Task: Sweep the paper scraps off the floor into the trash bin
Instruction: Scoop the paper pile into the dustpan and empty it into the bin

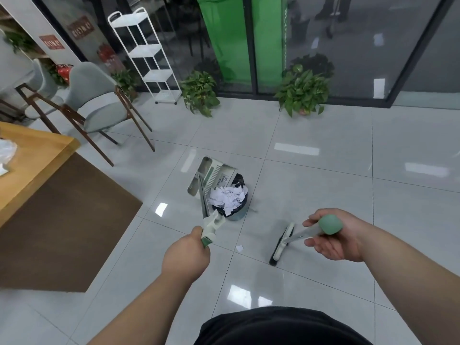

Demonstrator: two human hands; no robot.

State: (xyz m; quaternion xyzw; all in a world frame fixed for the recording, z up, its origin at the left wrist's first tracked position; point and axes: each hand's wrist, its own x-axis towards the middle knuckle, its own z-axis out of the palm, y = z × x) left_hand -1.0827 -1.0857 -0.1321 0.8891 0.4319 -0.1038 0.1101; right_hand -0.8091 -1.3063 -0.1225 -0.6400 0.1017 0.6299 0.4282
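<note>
I am tipping the dustpan (211,174) over the trash bin (231,212) in the middle of the frame. Its mouth is pointing down and to the right into the black liner, where a heap of white paper scraps (227,196) is sitting level with the rim. My left hand (185,255) is doing this from the lower centre. Its fingers (199,241) are wrapped tight round the green end of the dustpan handle (210,227), and the handle is running up the frame from my fist to the pan.

One stray scrap (239,248) is lying on the floor (323,175) below the bin, between my left fist and the broom head (281,245). It is just to the left of the bristles and apart from them. The broom head is resting on the tile with its long axis running steeply up the frame, leaning right at the top, so its flat side is facing the scrap. A push leftward would, I judge, carry the scrap away from the bin's foot rather than into anything, because the dustpan is up over the bin and not down on the floor.

My right hand (333,235) is holding the broom (302,234) at centre right. The rounded green knob is lying in my palm, my thumb is curving over the shaft and my other fingers are curling loosely beneath it. That hand is working the tool nearest the scrap, though my left fist is about as close to it in the frame. My right forearm is coming in from the lower right and my wrist is bent inward.
</note>
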